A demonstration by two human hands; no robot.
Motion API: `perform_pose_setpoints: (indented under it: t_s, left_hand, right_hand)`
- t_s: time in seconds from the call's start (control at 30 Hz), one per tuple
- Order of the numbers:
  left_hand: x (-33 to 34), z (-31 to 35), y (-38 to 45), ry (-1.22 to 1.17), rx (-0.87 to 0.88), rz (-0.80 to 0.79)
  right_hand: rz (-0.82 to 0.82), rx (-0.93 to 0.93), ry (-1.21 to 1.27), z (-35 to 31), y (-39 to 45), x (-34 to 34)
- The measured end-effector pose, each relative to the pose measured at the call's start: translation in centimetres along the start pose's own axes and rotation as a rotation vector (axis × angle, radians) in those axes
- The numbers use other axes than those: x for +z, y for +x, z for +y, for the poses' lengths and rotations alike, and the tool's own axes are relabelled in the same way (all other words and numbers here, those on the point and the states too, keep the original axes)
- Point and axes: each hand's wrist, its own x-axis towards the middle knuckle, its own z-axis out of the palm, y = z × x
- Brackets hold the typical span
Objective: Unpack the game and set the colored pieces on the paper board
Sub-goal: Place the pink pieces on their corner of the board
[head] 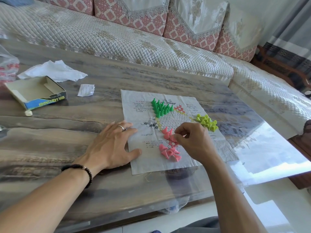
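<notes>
The paper board (139, 101) lies flat on the table, printed with a star of circles. Green pieces (161, 107) stand upright in a tight group on its upper left point. Yellow-green pieces (207, 122) lie in a loose heap at the board's right edge. A few pink pieces (167, 132) stand near the lower point, and more pink pieces (170, 153) lie tumbled below them. My left hand (111, 145) rests flat on the board's left edge with straight fingers. My right hand (196, 142) pinches a pink piece (173, 138) over the lower point.
The open game box (36, 92) sits at the table's left, with a small white die (28, 113) beside it. Crumpled white paper (53, 70) and a folded leaflet (86, 89) lie behind. A plastic bag (7, 64) is far left. A sofa (134, 39) runs behind the table.
</notes>
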Motion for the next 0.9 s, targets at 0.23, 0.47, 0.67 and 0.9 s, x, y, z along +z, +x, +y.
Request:
perform_pose_setpoints:
  t_s: [0.23, 0.47, 0.67, 0.9]
  left_hand:
    - [0.1, 0.0, 0.0, -0.005, -0.001, -0.003]
    - [-0.1, 0.1, 0.0, 0.008, -0.006, -0.009]
    - [-0.1, 0.1, -0.1, 0.007, -0.01, -0.012]
    - [-0.1, 0.1, 0.0, 0.003, -0.01, -0.013]
  right_hand:
    - [-0.026, -0.006, -0.027, -0.2, 0.1, 0.5]
    - [-0.077, -0.01, -0.099, -0.5, 0.1, 0.9]
    - [-0.079, -0.018, -0.134, -0.6, 0.2, 1.1]
    - [-0.067, -0.02, -0.1, -0.4, 0.3, 0.9]
